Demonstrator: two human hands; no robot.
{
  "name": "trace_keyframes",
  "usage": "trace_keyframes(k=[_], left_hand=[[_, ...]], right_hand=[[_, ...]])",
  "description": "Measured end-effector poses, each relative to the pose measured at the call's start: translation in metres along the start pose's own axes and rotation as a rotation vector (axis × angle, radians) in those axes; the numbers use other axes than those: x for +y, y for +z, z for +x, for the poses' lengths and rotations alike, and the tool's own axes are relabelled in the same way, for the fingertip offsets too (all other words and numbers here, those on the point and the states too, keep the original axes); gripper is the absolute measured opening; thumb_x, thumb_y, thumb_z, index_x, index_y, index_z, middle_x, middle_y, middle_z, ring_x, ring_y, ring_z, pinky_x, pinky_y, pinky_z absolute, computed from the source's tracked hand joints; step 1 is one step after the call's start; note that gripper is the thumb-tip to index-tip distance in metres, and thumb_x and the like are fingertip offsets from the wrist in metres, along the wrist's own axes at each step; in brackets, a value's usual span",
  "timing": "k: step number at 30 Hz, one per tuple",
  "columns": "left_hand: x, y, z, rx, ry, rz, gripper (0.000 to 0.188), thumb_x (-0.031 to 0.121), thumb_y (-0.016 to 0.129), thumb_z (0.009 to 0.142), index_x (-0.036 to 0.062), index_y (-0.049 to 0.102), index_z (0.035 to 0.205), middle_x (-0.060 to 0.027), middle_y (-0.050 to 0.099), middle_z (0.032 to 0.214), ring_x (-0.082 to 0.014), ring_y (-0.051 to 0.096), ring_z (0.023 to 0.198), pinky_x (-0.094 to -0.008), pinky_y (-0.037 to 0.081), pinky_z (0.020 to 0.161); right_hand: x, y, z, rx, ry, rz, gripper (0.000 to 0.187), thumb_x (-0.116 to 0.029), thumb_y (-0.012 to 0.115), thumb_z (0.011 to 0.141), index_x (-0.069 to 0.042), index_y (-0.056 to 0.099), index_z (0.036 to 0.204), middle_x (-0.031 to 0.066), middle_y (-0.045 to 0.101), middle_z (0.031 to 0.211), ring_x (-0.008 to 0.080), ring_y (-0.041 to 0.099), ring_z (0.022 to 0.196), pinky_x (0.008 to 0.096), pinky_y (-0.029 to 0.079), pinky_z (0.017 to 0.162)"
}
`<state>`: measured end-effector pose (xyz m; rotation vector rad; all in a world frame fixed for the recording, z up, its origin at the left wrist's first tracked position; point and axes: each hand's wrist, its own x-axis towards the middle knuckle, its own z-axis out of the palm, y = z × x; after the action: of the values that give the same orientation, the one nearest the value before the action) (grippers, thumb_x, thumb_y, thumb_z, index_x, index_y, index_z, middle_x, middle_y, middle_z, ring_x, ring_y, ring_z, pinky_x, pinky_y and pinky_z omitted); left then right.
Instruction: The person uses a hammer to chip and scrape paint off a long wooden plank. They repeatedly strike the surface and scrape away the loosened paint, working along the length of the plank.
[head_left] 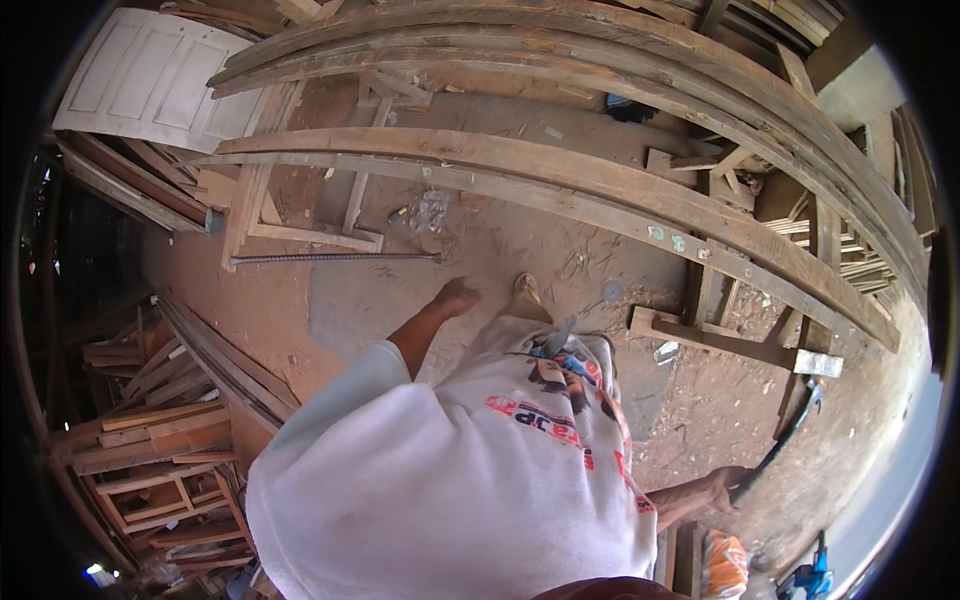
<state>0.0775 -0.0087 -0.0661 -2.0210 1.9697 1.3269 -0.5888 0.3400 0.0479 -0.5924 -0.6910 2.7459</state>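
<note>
My left hand [457, 298] hangs ahead of my body, above the dusty floor. Its fingers look curled in, and nothing shows in them. Low on the right, my right hand [725, 488] is closed round the lower end of a long dark curved tool [775, 455]. The tool slants up and away to a bluish tip near the pale end of a trestle's cross-piece [740, 347]; its exact kind is unclear. Ahead of me, long wooden beams [560, 197] lie across trestles, apart from both hands.
More long beams [560, 50] lie farther off. A ridged metal rod [335, 258] rests on the floor by the left trestle, near crumpled clear plastic [430, 210]. A white panelled door [160, 85] leans at far left. Stacked wood [165, 430] crowds the left; an orange-white sack [724, 565] lies lower right.
</note>
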Motion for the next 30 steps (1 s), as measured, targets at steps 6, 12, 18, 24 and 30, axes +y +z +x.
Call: trace_keyframes(k=[6,12,18,24,30], left_hand=[[-0.052,-0.002,-0.013,-0.075,-0.192,-0.040,0.055,0.031,0.069,0.088,-0.0070,0.061,0.126,-0.0192,0.073,0.097,-0.0231,0.072,0.087,-0.0361,0.055,0.078],[-0.063,-0.001,0.011,-0.057,-0.117,-0.099,0.054,0.029,0.069,0.088,-0.0080,0.061,0.126,-0.0174,0.073,0.099,-0.0214,0.071,0.081,-0.0357,0.056,0.075],[-0.024,-0.012,0.044,-0.032,-0.005,-0.116,0.051,0.031,0.070,0.088,-0.0067,0.063,0.121,-0.0156,0.072,0.098,-0.0199,0.070,0.078,-0.0347,0.056,0.072],[0.004,-0.016,0.056,-0.013,-0.157,-0.458,0.044,0.037,0.070,0.092,-0.0013,0.066,0.112,-0.0128,0.071,0.100,-0.0189,0.068,0.083,-0.0334,0.054,0.075],[0.040,-0.045,0.078,0.189,-0.210,-1.224,0.068,0.059,0.061,0.095,0.0030,0.055,0.134,-0.0146,0.065,0.120,-0.0242,0.066,0.105,-0.0379,0.053,0.093]], right_hand=[[-0.009,-0.011,0.002,-0.020,-0.031,-0.133,0.082,-0.053,0.068,0.088,0.003,0.044,0.144,0.0248,0.046,0.149,0.0401,0.050,0.134,0.0541,0.045,0.111],[-0.006,-0.002,0.011,0.046,0.023,-0.109,0.087,-0.056,0.066,0.090,0.003,0.039,0.147,0.0280,0.041,0.152,0.0403,0.047,0.138,0.0540,0.041,0.114],[0.017,-0.010,-0.002,0.021,-0.007,-0.212,0.104,-0.064,0.072,0.081,0.009,0.036,0.146,0.0275,0.043,0.152,0.0421,0.050,0.135,0.0543,0.041,0.112],[0.052,-0.058,-0.074,-0.007,0.312,-0.431,0.102,-0.074,0.056,0.089,0.011,0.039,0.144,0.0264,0.044,0.150,0.0370,0.048,0.133,0.0479,0.042,0.110],[0.130,-0.109,-0.173,-0.153,0.862,-1.129,0.099,-0.071,0.050,0.094,0.009,0.030,0.150,0.0246,0.036,0.153,0.0325,0.040,0.139,0.0467,0.032,0.116]])
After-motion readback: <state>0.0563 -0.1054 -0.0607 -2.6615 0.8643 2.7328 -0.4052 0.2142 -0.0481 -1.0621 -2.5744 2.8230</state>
